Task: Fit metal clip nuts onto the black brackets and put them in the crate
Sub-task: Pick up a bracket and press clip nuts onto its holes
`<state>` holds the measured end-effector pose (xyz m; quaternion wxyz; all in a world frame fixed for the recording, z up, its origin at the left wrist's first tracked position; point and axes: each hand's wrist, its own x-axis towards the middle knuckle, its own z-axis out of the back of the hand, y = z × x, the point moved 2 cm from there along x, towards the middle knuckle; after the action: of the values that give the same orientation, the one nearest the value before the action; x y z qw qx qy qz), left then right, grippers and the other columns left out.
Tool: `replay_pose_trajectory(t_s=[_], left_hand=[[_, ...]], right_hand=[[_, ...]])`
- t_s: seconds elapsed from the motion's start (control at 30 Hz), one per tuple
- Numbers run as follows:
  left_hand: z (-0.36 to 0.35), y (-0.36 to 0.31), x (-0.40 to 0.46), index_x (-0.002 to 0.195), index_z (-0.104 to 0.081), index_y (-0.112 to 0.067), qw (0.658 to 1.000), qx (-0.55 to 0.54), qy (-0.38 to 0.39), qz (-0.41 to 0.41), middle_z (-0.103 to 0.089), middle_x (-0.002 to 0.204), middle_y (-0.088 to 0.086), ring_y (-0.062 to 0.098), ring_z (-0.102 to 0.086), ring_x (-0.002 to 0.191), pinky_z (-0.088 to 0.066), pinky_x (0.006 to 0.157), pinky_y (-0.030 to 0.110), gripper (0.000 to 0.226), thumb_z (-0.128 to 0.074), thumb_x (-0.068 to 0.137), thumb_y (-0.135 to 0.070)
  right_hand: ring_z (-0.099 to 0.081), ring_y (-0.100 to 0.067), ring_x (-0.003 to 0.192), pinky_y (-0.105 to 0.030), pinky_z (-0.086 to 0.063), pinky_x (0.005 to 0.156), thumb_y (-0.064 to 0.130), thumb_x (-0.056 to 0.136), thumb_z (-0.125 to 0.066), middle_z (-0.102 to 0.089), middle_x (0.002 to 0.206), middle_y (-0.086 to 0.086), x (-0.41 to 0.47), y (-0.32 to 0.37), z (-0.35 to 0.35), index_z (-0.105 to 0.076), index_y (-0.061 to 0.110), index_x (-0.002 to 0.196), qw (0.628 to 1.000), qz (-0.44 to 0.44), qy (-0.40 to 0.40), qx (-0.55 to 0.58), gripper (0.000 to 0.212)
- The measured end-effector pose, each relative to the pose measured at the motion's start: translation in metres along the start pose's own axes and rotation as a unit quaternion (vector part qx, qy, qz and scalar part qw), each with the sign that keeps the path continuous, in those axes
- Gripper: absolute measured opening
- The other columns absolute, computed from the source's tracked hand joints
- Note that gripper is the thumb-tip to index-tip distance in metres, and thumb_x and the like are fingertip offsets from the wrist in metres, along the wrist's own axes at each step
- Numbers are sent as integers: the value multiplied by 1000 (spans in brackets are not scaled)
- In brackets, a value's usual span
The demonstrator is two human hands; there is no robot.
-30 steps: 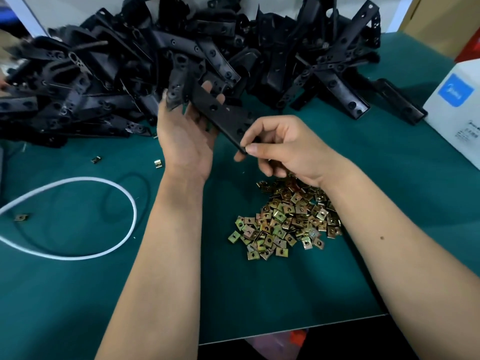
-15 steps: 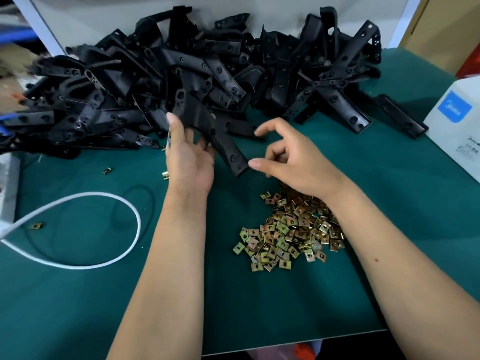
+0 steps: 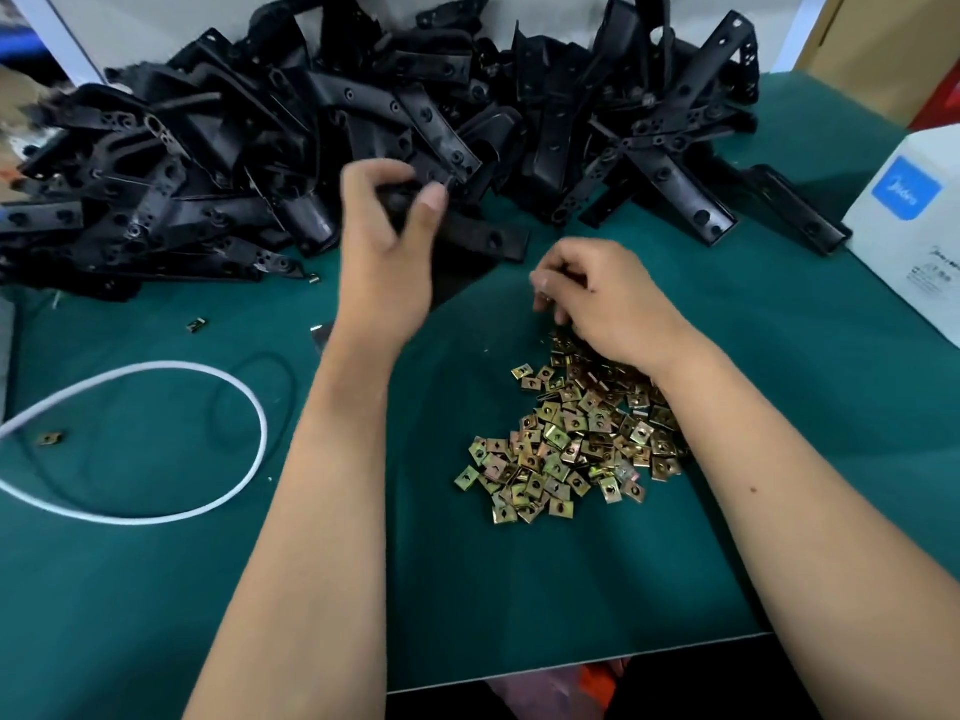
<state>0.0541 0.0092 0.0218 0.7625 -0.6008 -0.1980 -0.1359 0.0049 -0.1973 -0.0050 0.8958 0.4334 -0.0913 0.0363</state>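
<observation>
Far left: a white cord [image 3: 223, 392] lies in an open loop on the green mat [image 3: 156, 589]; one stray nut [image 3: 49, 438] sits inside the loop, apart from the cord. A second stray nut [image 3: 196, 325] lies further back, near the front edge of the bracket heap, and a third [image 3: 313, 278] sits right at that edge.

Back, left to centre and on to the right: a heap of black brackets [image 3: 218, 163], piled loosely against the wall, pieces crossing at all angles, holes visible in many faces.

Centre: left hand [image 3: 387, 252], raised at the front of the heap, back of the hand to the camera. Fingers and thumb curl round one black bracket [image 3: 483, 239]; its long flat end juts out to the right of the hand, low over the mat, with one hole showing. The hand is blurred, so the exact finger placement cannot be told.

Right of centre: right hand [image 3: 602, 298], fingers curled down at the far edge of the nut pile [image 3: 571, 439]. Fingertips are bunched together; whether they pinch a nut cannot be told. The wrist lies over the pile's far right part.

Nut pile: many brass-coloured square clip nuts, loose on the mat between the two forearms, spreading toward the near edge.

Far right: a white box [image 3: 914, 236] with a blue label, standing on the mat, well apart from the nuts. No crate is in view.
</observation>
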Motion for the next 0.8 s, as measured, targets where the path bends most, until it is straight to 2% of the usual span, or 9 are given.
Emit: replay_pose_trajectory(t_s=[0.07,0.13,0.2,0.27,0.37,0.5,0.63,0.77,0.8], left_hand=[[-13,5,-8,121,-51,-13,993,87,68,-30,-51,103,-19,-7,-51,90,-39,83,7,26,-60,101,-26],[-25,12,-16,121,-50,-7,988,131,76,-38,-53,98,-17,2,-50,84,-42,76,14,24,-54,105,-25],[-32,14,-21,120,-49,-5,982,177,42,-47,-56,90,-8,19,-54,76,-41,67,38,24,-45,108,-27],[-32,12,-24,126,-46,-8,978,203,32,-45,-57,87,-4,30,-58,73,-34,62,38,30,-42,108,-31],[-30,11,-30,138,-42,-13,972,225,55,-50,-59,82,-3,24,-58,74,-37,66,35,46,-47,104,-44],[-32,17,-33,151,-34,-18,971,217,97,20,-66,119,7,28,-60,108,-44,85,36,72,-60,94,-53],[-32,21,-30,153,-29,-21,980,161,104,49,-56,130,-1,17,-52,113,-40,90,30,81,-69,90,-54],[-31,18,-28,139,-39,-15,986,144,76,22,-49,104,-22,-15,-48,96,-37,79,4,79,-82,82,-47],[-31,18,-28,138,-40,-15,987,144,74,17,-50,102,-23,-23,-47,97,-36,79,-2,78,-84,81,-45]], right_hand=[[-59,-10,54,-21,-46,47,16,104,-60,-71,67,1,0,2,-2,-67,7,95,990,-35,-21,135,15],[-59,-13,56,-23,-47,48,10,103,-59,-69,66,-2,0,2,-5,-70,6,99,976,-52,-34,209,13],[-62,-13,62,-22,-51,54,4,103,-57,-70,72,-2,0,0,-8,-73,9,101,966,-60,-38,247,17],[-68,-12,71,-22,-55,63,-2,101,-58,-74,81,-2,2,0,-9,-75,12,105,960,-61,-41,272,22],[-75,-15,82,-23,-59,71,-8,97,-61,-77,87,-1,2,-1,-8,-74,12,114,959,-49,-42,277,29],[-75,-15,78,-25,-61,68,-10,92,-66,-79,87,-3,1,0,-7,-77,13,111,965,-37,-41,256,32],[-73,-16,76,-27,-60,62,0,89,-76,-78,84,-4,-1,1,-5,-79,15,104,966,-33,-69,246,22],[-64,-15,62,-24,-53,52,12,93,-75,-73,75,-6,-2,3,-3,-79,11,93,963,-43,-102,245,4],[-63,-15,61,-24,-52,50,15,95,-73,-71,72,-6,-2,3,-2,-78,10,89,960,-48,-113,251,9]])
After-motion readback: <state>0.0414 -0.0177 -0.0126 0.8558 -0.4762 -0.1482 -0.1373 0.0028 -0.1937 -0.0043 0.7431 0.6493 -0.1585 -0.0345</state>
